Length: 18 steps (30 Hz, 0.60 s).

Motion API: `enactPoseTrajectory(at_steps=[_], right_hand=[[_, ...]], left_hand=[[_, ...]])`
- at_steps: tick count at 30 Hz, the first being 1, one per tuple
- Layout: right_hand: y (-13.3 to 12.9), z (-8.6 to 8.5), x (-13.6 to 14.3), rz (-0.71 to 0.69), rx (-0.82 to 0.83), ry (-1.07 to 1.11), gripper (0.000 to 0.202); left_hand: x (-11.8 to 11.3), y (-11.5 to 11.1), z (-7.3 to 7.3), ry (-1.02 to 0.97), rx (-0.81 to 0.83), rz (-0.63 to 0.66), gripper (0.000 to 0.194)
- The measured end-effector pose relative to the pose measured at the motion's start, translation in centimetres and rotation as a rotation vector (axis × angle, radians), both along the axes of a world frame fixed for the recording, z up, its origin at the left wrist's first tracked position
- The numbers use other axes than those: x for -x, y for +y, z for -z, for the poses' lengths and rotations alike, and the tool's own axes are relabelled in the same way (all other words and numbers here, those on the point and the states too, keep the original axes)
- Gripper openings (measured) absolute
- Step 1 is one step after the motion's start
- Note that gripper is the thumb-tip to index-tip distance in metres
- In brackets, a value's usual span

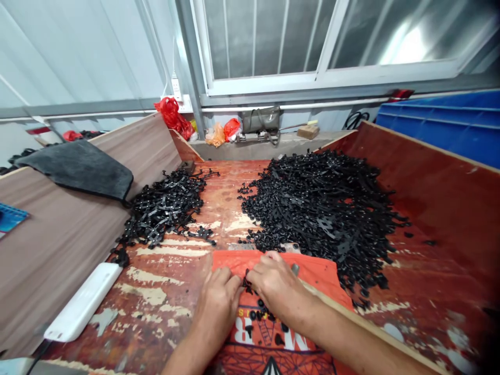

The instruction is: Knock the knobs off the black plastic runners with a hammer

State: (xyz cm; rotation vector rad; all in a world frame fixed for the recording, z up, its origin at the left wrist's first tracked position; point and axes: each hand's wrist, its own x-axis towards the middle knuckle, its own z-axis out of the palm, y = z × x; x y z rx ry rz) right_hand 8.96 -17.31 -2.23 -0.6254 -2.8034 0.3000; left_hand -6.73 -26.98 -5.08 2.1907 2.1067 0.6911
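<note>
Over an orange printed cloth (312, 263), my left hand (220, 291) and my right hand (275, 284) meet with fingers pinched around a small black part (247, 284). It looks like rubber or plastic; the fingers cover most of it. Several loose black bits (260, 314) are scattered on the cloth just below the hands. Beyond my right hand rises a big heap of small black parts (320, 208). A smaller pile of flat, branched black pieces (166, 205) lies to the far left of my left hand. Under my right forearm runs a pale wooden strip (375, 332).
Wooden boards wall the worn red table (156, 281) on the left (78, 229) and right (422, 182). A white power strip (84, 302) lies at the left. A dark cloth (84, 166) drapes over the left board. Behind the right board stands a blue crate (441, 125).
</note>
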Motion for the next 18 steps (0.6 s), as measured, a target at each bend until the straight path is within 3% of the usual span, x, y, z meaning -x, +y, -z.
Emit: enactPoseTrajectory(at_steps=[6,11,15,18], right_hand=[[-0.7,0.0,0.2,0.036,0.015,-0.012,0.015],[-1.2,1.1,-0.7,0.046,0.028,0.035,0.028],[-1.7,2.4,-1.7,0.045,0.062,0.139,0.037],[-1.8,2.9,-2.3,0.052,0.092,0.187,0.04]], left_hand=[[2.7,-0.1,-1.5,-0.164,-0.043,-0.122,0.019],[5.6,2.5,-1.3,-0.188,0.031,-0.168,0.013],[5.9,5.2,-0.4,-0.169,0.089,-0.106,0.008],[5.7,6.6,-0.6,-0.121,0.124,-0.116,0.008]])
